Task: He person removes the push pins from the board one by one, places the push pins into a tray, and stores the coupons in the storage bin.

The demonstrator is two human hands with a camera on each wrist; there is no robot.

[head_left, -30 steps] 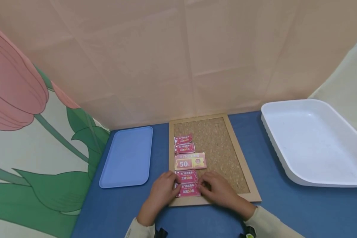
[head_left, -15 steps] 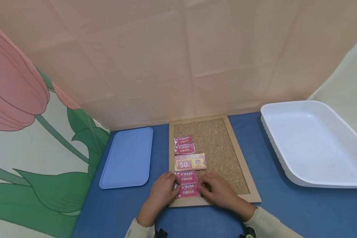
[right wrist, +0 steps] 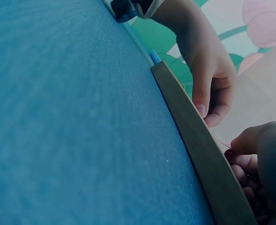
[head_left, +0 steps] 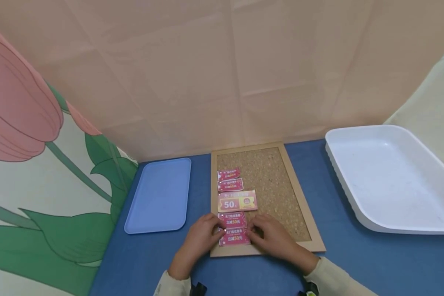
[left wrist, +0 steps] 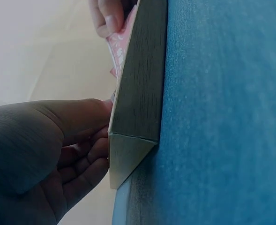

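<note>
A column of several paper coupons lies along the left side of a cork board [head_left: 270,176] with a wooden frame. At the bottom of that column is a pink coupon [head_left: 234,237]. My left hand [head_left: 203,234] pinches its left edge between thumb and forefinger. On the opposite side, my right hand [head_left: 270,235] grips the right edge with thumb and curled fingers. Another pink coupon [head_left: 234,220] sits directly above it. A larger pink-and-yellow coupon [head_left: 237,201] comes above that. In the left wrist view, the frame's edge hides part of the left fingertips.
A flat blue tray [head_left: 157,195] lies left of the board. To the right stands a deep white tray [head_left: 392,176] with raised walls. Everything rests on a blue table surface [head_left: 340,246], with a beige cloth [head_left: 207,74] behind and a flower-printed panel [head_left: 59,230] at the left.
</note>
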